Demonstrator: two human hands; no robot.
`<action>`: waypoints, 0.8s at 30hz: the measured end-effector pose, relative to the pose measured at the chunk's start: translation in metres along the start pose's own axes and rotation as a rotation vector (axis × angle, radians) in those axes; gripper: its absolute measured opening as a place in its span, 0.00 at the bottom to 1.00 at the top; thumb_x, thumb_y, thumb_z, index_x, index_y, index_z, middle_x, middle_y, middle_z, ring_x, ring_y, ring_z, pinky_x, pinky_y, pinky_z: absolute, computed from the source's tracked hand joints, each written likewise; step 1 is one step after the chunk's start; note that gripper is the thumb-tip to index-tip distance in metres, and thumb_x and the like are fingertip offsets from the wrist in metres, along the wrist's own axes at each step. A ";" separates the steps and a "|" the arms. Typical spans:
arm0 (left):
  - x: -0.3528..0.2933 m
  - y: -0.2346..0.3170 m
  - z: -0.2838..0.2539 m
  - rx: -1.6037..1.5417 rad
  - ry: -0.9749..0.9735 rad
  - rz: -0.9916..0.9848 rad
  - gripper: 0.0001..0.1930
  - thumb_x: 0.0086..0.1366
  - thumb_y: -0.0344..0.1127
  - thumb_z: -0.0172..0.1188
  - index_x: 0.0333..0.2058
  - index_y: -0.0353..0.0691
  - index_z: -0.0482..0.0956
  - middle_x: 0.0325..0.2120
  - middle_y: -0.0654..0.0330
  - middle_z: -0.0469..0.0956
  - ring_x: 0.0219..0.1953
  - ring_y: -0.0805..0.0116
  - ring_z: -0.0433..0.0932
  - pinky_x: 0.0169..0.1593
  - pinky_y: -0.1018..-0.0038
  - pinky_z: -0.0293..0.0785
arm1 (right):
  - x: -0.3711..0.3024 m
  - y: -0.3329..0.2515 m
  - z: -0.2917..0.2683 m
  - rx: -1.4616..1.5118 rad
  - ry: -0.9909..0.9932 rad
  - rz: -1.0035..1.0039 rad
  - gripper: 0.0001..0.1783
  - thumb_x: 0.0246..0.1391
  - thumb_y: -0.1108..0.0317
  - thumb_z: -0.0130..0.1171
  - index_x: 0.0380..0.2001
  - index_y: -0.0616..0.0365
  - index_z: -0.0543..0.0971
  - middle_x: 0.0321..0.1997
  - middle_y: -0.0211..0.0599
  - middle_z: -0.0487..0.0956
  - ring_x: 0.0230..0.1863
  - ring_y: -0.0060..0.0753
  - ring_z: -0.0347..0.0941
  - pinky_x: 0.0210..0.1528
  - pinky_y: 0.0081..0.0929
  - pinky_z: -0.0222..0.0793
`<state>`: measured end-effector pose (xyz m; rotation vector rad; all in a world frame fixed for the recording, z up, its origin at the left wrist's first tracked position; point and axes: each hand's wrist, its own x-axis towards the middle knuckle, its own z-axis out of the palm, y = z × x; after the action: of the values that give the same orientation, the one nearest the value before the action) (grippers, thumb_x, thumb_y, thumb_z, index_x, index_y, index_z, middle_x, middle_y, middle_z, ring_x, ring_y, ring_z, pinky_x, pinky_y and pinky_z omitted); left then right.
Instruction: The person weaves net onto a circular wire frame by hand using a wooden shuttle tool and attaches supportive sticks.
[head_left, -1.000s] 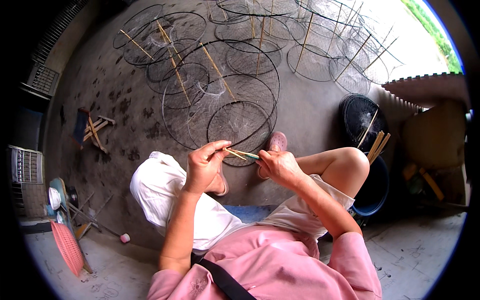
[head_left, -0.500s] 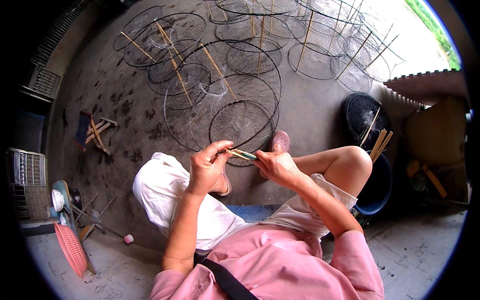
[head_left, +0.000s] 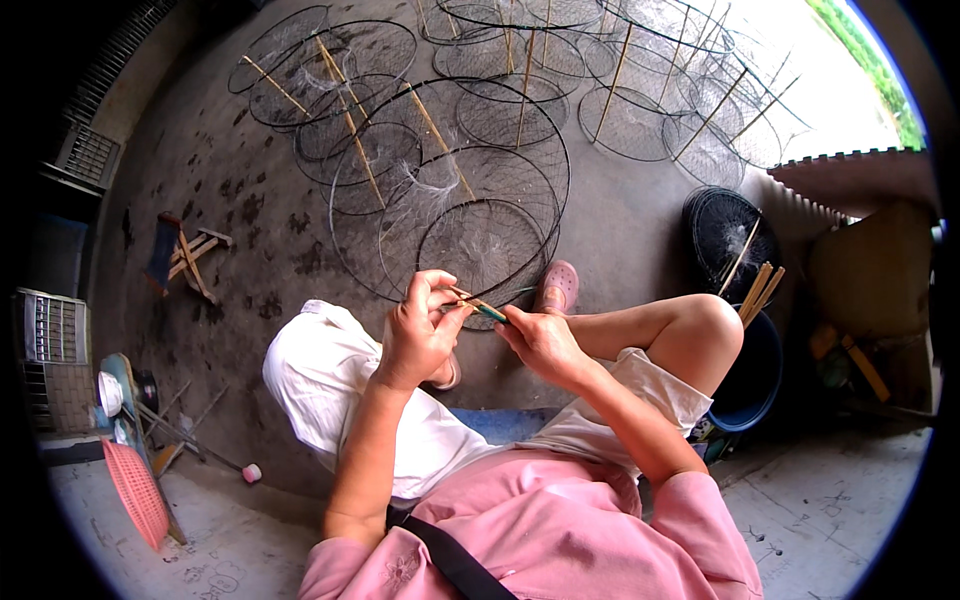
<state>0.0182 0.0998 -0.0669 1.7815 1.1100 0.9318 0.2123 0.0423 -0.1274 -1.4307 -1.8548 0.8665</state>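
Observation:
A slim, pale bamboo piece with green at its right end spans the gap between my hands, above my knees. My left hand pinches its left end with thumb and fingers. My right hand is closed around the green end; whether the green is wound twine or part of the tool is too small to tell. Just beyond my fingers stands a round hoop net with black rings and fine mesh. A bamboo rod props it, and white netting gathers inside.
More hoop nets with bamboo rods spread across the far floor. To the right are a stack of folded black nets and a blue bucket with bamboo sticks. At left are a folding stool and a pink basket.
The bamboo piece has tilted, its right end lower. My right hand has shifted slightly left and down, and my left fingers have changed their pinch.

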 end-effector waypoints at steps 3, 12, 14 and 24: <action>-0.002 0.003 0.002 -0.065 0.008 -0.134 0.19 0.61 0.26 0.64 0.48 0.36 0.66 0.32 0.54 0.83 0.21 0.76 0.80 0.23 0.78 0.74 | 0.003 -0.003 0.006 0.156 -0.039 0.094 0.13 0.66 0.59 0.51 0.34 0.58 0.71 0.19 0.40 0.75 0.21 0.42 0.75 0.27 0.39 0.69; -0.011 0.003 0.017 -0.074 0.100 -0.105 0.12 0.64 0.25 0.62 0.44 0.35 0.72 0.34 0.54 0.83 0.24 0.74 0.81 0.25 0.78 0.77 | 0.017 -0.022 0.022 0.632 -0.052 0.334 0.16 0.69 0.56 0.49 0.38 0.59 0.75 0.22 0.29 0.76 0.25 0.20 0.69 0.29 0.25 0.65; -0.011 0.003 0.019 -0.127 0.100 -0.107 0.14 0.63 0.25 0.62 0.47 0.35 0.73 0.34 0.54 0.83 0.23 0.75 0.80 0.24 0.78 0.76 | 0.016 -0.022 0.022 0.660 -0.003 0.333 0.14 0.68 0.59 0.50 0.39 0.59 0.75 0.24 0.28 0.76 0.27 0.20 0.69 0.29 0.24 0.65; -0.008 0.005 0.026 -0.199 0.048 -0.073 0.12 0.62 0.26 0.63 0.45 0.37 0.81 0.26 0.61 0.84 0.19 0.78 0.77 0.22 0.79 0.72 | 0.004 -0.044 0.008 1.042 0.418 0.166 0.11 0.59 0.80 0.56 0.40 0.61 0.65 0.35 0.37 0.77 0.37 0.27 0.80 0.36 0.25 0.80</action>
<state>0.0403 0.0845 -0.0742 1.5554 1.0658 1.0084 0.1805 0.0370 -0.0960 -0.9608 -0.7413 1.2329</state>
